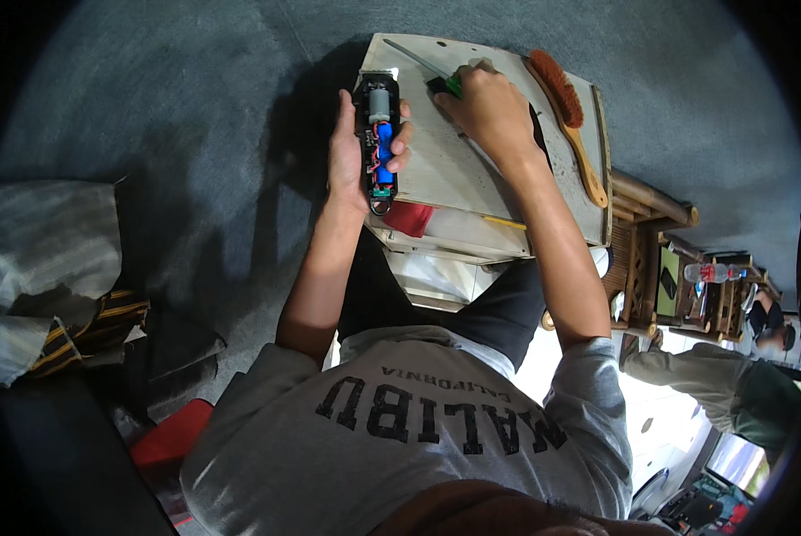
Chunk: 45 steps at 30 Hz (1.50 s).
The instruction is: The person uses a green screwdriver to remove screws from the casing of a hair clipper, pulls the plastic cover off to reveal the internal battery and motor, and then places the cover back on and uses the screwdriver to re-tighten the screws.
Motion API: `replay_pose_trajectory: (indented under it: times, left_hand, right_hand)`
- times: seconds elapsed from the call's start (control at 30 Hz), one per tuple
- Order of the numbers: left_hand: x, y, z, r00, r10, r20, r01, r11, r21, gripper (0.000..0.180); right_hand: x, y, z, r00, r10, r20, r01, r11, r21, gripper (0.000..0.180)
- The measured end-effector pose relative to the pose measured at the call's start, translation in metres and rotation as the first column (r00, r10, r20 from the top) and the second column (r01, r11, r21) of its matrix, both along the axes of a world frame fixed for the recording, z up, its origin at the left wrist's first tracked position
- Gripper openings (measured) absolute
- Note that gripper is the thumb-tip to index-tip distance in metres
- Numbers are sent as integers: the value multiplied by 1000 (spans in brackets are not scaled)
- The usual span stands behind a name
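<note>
My left hand (347, 156) is wrapped round a hair clipper (381, 134) held upright over the table's left edge. The clipper's casing is off on the side facing up, showing a grey motor, a blue battery, red wires and a small green board. Over the tabletop, my right hand (499, 112) is closed on a screwdriver (418, 59); its metal shaft points to the far left and part of its green handle shows. Beneath the right hand and wrist lies a dark piece (540, 138), mostly hidden, whose kind I cannot make out.
A brush (561, 94) with reddish bristles and a wooden handle lies along the right side of the worn pale table (445, 170). Red cloth (408, 218) and a yellow stick (505, 222) show at its near edge. Bamboo furniture (655, 210) and other people stand to the right.
</note>
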State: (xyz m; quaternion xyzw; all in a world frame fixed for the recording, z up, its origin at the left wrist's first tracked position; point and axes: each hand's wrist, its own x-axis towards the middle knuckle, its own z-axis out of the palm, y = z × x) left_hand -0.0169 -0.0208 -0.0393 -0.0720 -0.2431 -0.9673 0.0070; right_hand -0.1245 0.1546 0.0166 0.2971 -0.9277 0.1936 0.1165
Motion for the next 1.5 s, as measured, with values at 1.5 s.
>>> replay_pose_trajectory:
  times: [1.5]
  left_hand:
    - [18,29,19,961,257,-107,-266,735,-623,59]
  right_hand:
    - [94,11,-32,900,268,344,192,465,-864,34]
